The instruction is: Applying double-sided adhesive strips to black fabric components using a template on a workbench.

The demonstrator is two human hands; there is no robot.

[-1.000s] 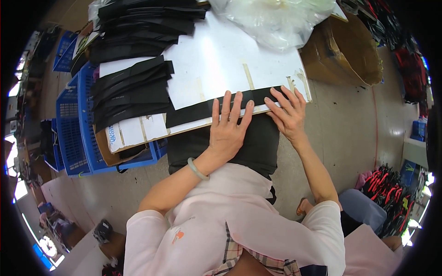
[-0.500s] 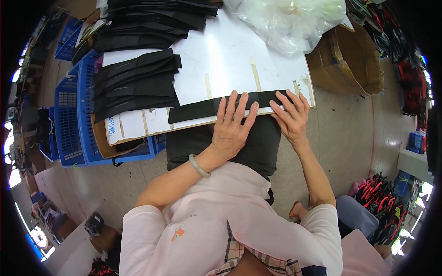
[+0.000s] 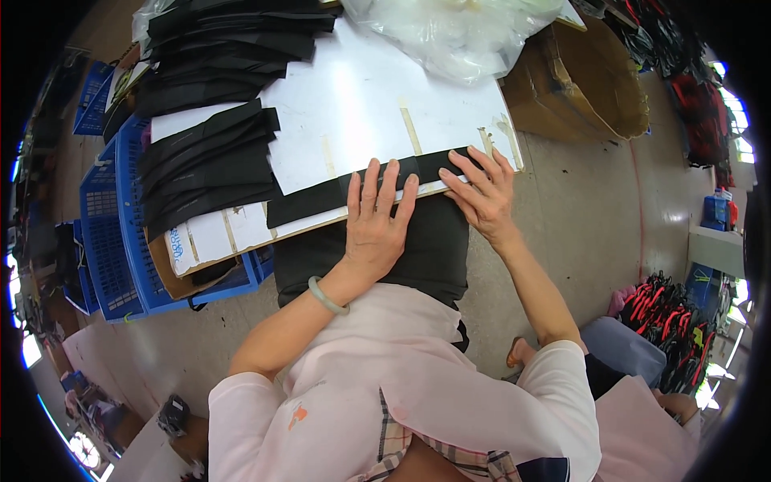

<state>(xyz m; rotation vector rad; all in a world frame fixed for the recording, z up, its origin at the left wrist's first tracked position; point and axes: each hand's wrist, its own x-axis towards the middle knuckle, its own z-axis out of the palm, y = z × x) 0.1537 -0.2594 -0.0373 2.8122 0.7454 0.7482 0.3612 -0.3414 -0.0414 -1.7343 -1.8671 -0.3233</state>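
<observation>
1. Lying flat along the near edge of the table [image 3: 337,88], one black strip [image 3: 430,165] runs slightly aslant, its right end partly covered by fingers. It appears to be partway through its handling: laid out straight, but not stacked with the others.

2. The person's left hand [image 3: 379,233] rests palm down over the near edge of the table, fingers spread and fingertips on the middle of the strip; its thumb cannot be made out. The right hand [image 3: 486,201] is also over that edge, nearer the table's right corner, fingers parted and laid on the strip's right end. How its thumb meets the strip is hard to tell.

3. On the left side of the table, just beside the strip's left end, is a fanned pile of black strips [image 3: 205,165]. A second, larger stack of black pieces [image 3: 229,56] sits at the table's far left. Many pieces are thus gathered, though which are finished and which are waiting cannot be told.

4. At the table's far right lies a clear plastic bag [image 3: 466,32], its contents unclear. Beyond the table's right side stands an open cardboard box [image 3: 578,88]; blue crates [image 3: 124,225] stand off its left side.
</observation>
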